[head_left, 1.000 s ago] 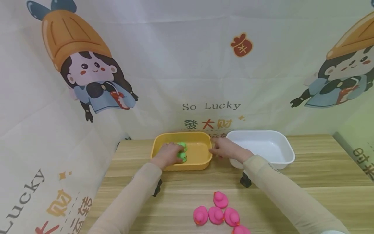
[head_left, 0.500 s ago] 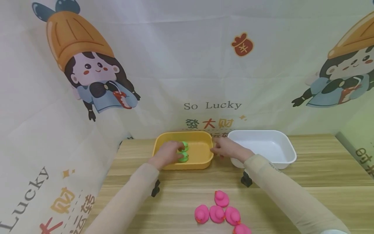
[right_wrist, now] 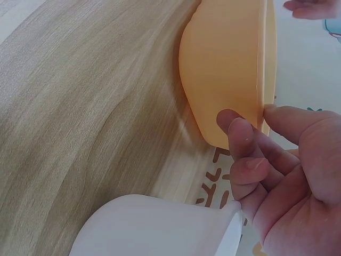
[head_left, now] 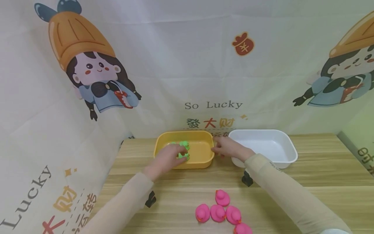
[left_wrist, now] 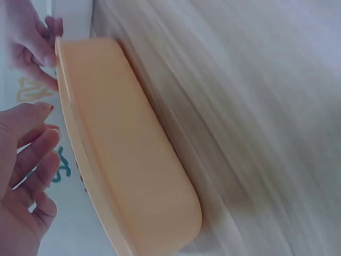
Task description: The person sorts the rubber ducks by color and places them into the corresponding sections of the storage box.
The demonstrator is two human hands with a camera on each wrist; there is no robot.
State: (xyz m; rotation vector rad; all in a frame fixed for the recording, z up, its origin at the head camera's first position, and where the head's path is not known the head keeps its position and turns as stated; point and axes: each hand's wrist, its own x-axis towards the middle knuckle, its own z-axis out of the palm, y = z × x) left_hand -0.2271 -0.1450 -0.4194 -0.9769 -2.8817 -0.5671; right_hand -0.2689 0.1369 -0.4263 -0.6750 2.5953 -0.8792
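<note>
Left hand (head_left: 166,159) has drawn back a little toward the near rim since the earlier frame, uncovering more of the small bright-green toy ducks inside the yellow oblong tray (head_left: 201,151). Its fingers are loosely bent, gripping nothing. Right hand (head_left: 229,148) pinches the tray's right rim, filling much of the narrow gap before the white oblong tray (head_left: 263,146). Green ducks (head_left: 184,144) sit well apart from that right wall. Five pink toy ducks (head_left: 218,213) lie nearer the person, well apart from the near wall, on the wood-grain table (head_left: 321,172). Left wrist view: outer wall only, ducks hidden. Right wrist view alone shows clearly the thumb at rim, fingertip against outer wall.
</note>
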